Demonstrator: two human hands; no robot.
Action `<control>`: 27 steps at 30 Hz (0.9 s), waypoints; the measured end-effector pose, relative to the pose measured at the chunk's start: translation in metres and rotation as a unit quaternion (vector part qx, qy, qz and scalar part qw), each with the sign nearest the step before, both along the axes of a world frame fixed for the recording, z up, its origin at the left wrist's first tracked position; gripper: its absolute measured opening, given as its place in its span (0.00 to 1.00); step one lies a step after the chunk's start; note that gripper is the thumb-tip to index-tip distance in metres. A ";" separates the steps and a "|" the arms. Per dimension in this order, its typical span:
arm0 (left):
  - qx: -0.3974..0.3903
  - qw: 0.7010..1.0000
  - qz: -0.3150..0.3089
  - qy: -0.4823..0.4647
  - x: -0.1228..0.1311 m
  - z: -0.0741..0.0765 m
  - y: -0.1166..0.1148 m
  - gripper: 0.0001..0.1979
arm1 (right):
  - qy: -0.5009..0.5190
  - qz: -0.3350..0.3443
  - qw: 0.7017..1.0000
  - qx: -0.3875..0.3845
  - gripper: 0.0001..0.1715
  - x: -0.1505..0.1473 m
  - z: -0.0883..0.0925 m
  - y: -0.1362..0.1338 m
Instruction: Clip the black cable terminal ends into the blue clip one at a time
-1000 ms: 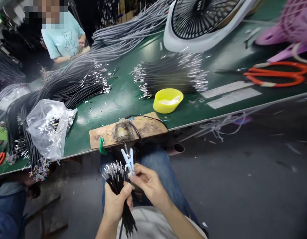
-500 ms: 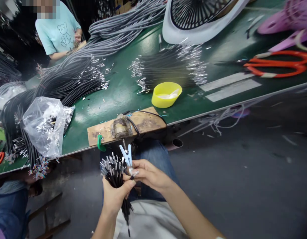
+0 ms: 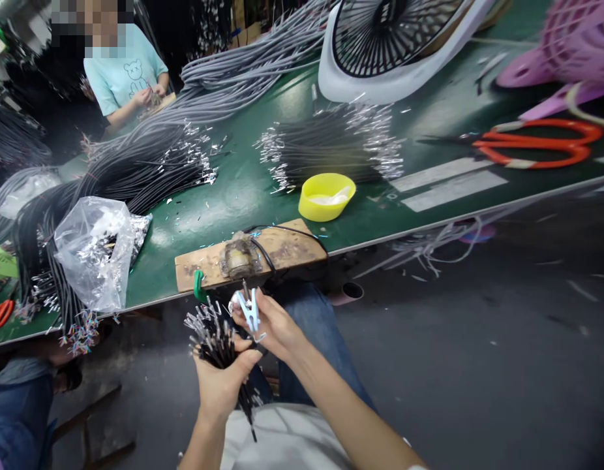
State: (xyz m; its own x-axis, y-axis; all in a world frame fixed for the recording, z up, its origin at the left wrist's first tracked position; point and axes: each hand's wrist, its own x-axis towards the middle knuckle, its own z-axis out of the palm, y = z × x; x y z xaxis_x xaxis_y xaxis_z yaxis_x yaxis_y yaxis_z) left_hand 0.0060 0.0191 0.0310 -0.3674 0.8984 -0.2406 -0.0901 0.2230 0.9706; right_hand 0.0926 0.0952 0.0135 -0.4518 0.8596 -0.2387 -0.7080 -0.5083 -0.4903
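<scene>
My left hand (image 3: 218,386) is closed around a bundle of short black cables (image 3: 214,339), their silvery ends fanned out at the top. Just right of the bundle, my right hand (image 3: 277,329) grips a light blue clothespin (image 3: 250,309). Something whitish shows by its fingertips, too small to name. The clothespin is close to the thin shaft (image 3: 244,286) of a small motor (image 3: 239,256), and I cannot tell whether they touch. This motor is fixed on a wooden board (image 3: 292,245) at the table's edge, with a green clamp (image 3: 199,285) at its left.
On the green table (image 3: 224,196) are a yellow dish (image 3: 326,207), a cable bundle (image 3: 326,145), orange-handled scissors (image 3: 531,145), a white fan (image 3: 404,85) and a clear plastic bag (image 3: 94,254). Long cables (image 3: 130,160) lie at the left. A co-worker (image 3: 128,75) sits across the table.
My right hand with the clothespin has risen towards the motor shaft. My left hand and its cable bundle have shifted slightly left. The whole view has moved a little.
</scene>
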 end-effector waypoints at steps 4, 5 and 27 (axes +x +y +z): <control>-0.003 1.000 0.018 0.016 -0.001 0.003 -0.002 0.06 | -0.122 -0.032 0.991 0.054 0.28 0.009 -0.004 -0.009; -0.010 0.999 0.026 0.022 -0.001 0.003 -0.005 0.07 | -0.178 -0.058 0.977 0.102 0.29 0.013 -0.005 -0.014; -0.121 0.985 -0.055 -0.111 0.002 -0.018 -0.018 0.23 | -0.314 -0.096 0.879 0.346 0.11 0.038 -0.012 -0.046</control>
State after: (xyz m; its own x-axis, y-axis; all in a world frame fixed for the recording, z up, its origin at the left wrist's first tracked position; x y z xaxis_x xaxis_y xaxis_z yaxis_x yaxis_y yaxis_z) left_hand 0.0076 0.0014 0.0129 -0.1846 0.8369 -0.5153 -0.2561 0.4653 0.8473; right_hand 0.1301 0.0487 0.0015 -0.2475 0.9435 0.2202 -0.2273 0.1644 -0.9599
